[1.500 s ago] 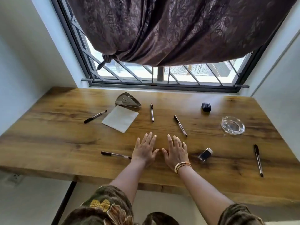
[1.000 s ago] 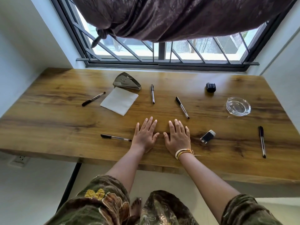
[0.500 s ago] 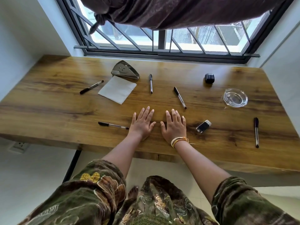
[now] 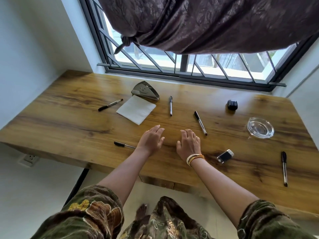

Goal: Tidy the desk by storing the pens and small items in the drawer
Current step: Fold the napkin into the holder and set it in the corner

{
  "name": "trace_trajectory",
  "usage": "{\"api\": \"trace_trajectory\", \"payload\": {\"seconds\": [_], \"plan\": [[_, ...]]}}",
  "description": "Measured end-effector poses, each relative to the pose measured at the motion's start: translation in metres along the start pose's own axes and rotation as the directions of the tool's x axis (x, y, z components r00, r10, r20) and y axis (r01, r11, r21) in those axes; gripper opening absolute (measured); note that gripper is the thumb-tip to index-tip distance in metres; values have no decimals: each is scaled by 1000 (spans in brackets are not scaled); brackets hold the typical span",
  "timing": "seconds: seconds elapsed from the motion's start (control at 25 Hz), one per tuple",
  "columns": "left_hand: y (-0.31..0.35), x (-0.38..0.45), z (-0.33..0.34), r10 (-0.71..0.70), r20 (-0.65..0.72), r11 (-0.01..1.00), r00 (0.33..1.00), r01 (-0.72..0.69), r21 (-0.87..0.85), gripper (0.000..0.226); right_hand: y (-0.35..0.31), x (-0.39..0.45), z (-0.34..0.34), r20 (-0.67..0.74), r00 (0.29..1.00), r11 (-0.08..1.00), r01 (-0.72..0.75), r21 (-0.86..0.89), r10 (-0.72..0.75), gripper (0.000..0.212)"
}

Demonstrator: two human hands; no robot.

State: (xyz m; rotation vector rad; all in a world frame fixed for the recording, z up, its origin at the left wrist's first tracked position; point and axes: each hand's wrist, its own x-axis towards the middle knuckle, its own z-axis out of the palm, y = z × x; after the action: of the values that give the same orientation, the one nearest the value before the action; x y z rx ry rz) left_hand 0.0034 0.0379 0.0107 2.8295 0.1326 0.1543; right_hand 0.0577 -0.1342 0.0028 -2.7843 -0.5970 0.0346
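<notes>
Two hands over the desk [image 4: 72, 125], five pens loose on it.
Your left hand [image 4: 151, 139] and right hand [image 4: 189, 144] sit side by side near the front edge, grip relaxed, holding nothing. Pens: one [image 4: 124, 145] just left of your left wrist, one [image 4: 200, 122] beyond your right hand, one [image 4: 170, 105] by the napkin [image 4: 136, 109], one [image 4: 110, 105] far left, one [image 4: 284, 168] far right. Lighter [image 4: 225, 156] lies right of your bangles.
</notes>
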Motion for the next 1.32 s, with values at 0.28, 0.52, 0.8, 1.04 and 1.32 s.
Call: {"api": "trace_trajectory", "payload": {"seconds": [0.28, 0.52, 0.8, 1.04, 1.32], "plan": [[-87, 23, -30, -238, -172, 960, 956, 204, -193, 33, -68, 60, 2, 12, 997, 982, 71, 175, -74, 44], [-163, 67, -45, -428, -171, 887, 887, 377, -265, 37, -127, 124, 14, 92, 996, 964, -19, 264, -6, 50], [-220, 79, -34, -393, -143, 903, 908, 352, -246, 43, -156, 178, 28, 101, 985, 983, -148, 111, 136, 61], [-223, 70, -25, -366, -221, 918, 904, 311, -246, 44, -159, 180, 41, 48, 982, 983, -182, 26, 181, 56], [-222, 69, -25, -347, -242, 926, 906, 290, -243, 44, -162, 195, 31, 210, 941, 928, -308, 211, 265, 48]]}}
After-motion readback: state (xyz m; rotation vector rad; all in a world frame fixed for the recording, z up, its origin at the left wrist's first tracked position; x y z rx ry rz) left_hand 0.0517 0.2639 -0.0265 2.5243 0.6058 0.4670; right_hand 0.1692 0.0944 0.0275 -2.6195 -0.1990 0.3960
